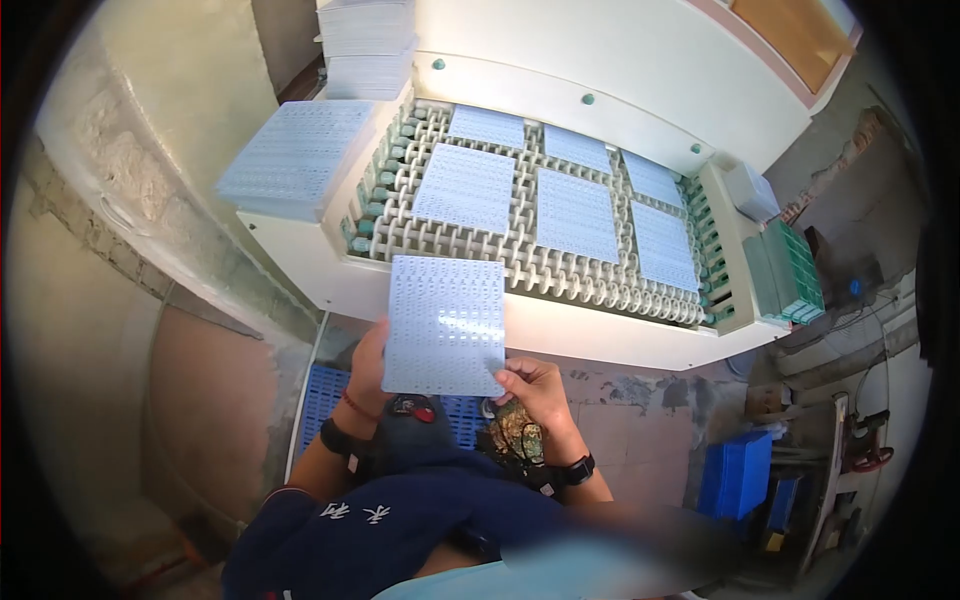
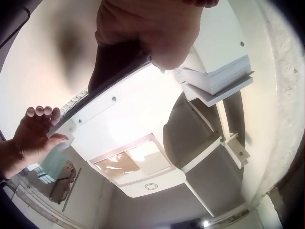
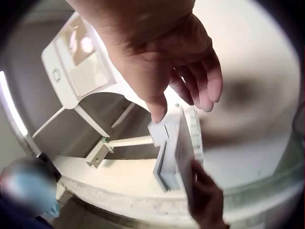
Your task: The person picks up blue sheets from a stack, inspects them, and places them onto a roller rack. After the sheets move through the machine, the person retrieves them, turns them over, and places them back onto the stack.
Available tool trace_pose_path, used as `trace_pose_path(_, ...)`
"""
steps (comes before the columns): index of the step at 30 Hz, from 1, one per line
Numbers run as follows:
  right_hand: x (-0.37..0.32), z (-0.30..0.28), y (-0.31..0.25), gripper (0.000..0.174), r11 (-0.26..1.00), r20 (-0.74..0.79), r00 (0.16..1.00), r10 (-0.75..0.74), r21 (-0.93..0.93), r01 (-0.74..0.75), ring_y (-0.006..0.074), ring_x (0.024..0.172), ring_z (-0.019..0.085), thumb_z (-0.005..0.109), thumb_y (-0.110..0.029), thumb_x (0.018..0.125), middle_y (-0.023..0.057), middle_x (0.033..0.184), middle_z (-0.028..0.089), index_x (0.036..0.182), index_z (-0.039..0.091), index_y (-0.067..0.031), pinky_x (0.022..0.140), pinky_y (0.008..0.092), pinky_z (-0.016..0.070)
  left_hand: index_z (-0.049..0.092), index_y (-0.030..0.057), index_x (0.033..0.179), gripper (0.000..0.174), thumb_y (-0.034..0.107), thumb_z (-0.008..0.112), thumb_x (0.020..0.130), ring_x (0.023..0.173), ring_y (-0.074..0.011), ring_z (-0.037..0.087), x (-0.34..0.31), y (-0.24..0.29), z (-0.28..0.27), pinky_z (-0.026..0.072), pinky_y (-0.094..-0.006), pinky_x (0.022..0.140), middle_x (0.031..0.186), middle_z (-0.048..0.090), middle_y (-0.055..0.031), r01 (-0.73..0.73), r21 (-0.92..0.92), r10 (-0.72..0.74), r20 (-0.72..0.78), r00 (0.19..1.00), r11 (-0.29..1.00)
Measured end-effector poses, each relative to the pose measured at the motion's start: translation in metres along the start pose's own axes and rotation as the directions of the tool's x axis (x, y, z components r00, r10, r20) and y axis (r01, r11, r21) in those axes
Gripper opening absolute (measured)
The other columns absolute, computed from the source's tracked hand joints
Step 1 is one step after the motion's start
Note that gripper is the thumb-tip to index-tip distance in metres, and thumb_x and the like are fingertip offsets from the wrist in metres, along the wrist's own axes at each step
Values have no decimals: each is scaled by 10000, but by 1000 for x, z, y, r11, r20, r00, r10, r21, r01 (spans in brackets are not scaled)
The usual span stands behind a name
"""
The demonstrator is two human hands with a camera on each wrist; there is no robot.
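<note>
A pale blue flat panel with rows of small marks, like a printed circuit board (image 1: 445,325), is held tilted in front of the body, by the machine's front edge. My left hand (image 1: 368,365) grips its left edge, the fingers mostly hidden behind it. At the lower right corner, my right hand (image 1: 537,392) pinches the panel with the thumb on the near face. Seen edge-on in the right wrist view, the panel (image 3: 184,157) stands between thumb and fingers. Several similar panels (image 1: 465,188) lie in rows on the machine's white rollers (image 1: 560,280).
A tall stack of panels (image 1: 295,150) stands on the machine's left side, with white stacks (image 1: 368,45) behind it. Green racks (image 1: 790,270) and a small white stack (image 1: 750,190) sit on the right end. A blue bin (image 1: 735,475) stands on the floor; a wall runs close on the left.
</note>
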State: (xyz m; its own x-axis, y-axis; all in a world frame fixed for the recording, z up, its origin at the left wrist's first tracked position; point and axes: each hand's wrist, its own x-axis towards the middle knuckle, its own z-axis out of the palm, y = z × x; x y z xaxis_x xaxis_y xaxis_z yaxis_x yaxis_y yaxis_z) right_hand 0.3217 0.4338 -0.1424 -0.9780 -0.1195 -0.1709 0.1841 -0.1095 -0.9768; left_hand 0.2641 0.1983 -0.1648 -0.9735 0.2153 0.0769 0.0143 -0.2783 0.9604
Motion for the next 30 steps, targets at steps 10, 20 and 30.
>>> trace_pose_path(10, 6, 5, 4, 161, 989, -245, 969, -28, 136, 63, 128, 499, 510, 553, -94, 841, 94, 621, 577, 813, 578, 63, 475, 224, 417, 396, -34, 1205, 485, 346, 256, 937, 981, -266, 548, 5, 0, 8, 455, -379, 832, 1121, 529, -155, 434, -679, -370, 250, 895, 592)
trace_pose_path(20, 3, 10, -13, 217, 1000, -342, 939, -13, 4, 15, 118, 549, 548, 571, -112, 836, 93, 669, 603, 896, 589, 96, 496, 215, 439, 371, -53, 1220, 489, 332, 289, 929, 1001, -354, 541, -12, 8, 12, 539, -418, 690, 1121, 512, -234, 448, -512, -342, 292, 893, 733)
trace_pose_path(30, -4, 15, -22, 210, 798, -455, 803, -385, -601, 43, 124, 542, 572, 604, -152, 810, 93, 641, 609, 851, 614, 53, 512, 245, 469, 475, -67, 1110, 379, 245, 409, 905, 862, -305, 610, 1, 1, 11, 558, -360, 603, 990, 586, -201, 441, -438, -412, 164, 896, 784)
